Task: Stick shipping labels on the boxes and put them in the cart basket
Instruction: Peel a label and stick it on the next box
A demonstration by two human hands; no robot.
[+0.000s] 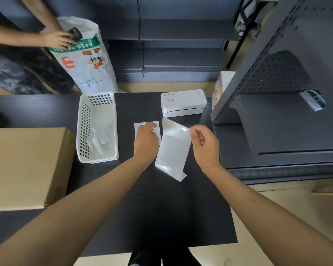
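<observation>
A white shipping label (pixel 138 128) hangs over the black table (pixel 161 217), pinched by the fingers of my left hand (pixel 146 141). My right hand (pixel 205 144) grips the top corner of a long glossy backing strip (pixel 172 150), which hangs down and folds at its lower end. A brown cardboard box (pixel 25 166) sits at the left edge of the table, with a bit of white label showing on its left side. A white label printer (pixel 182 102) stands behind my hands.
A white perforated plastic basket (pixel 96 127) holding crumpled backing paper stands left of my hands. Another person's hands (pixel 56 40) hold a black device over a white printed sack (pixel 89 60) at the back left. Dark metal shelving (pixel 286 93) stands close on the right.
</observation>
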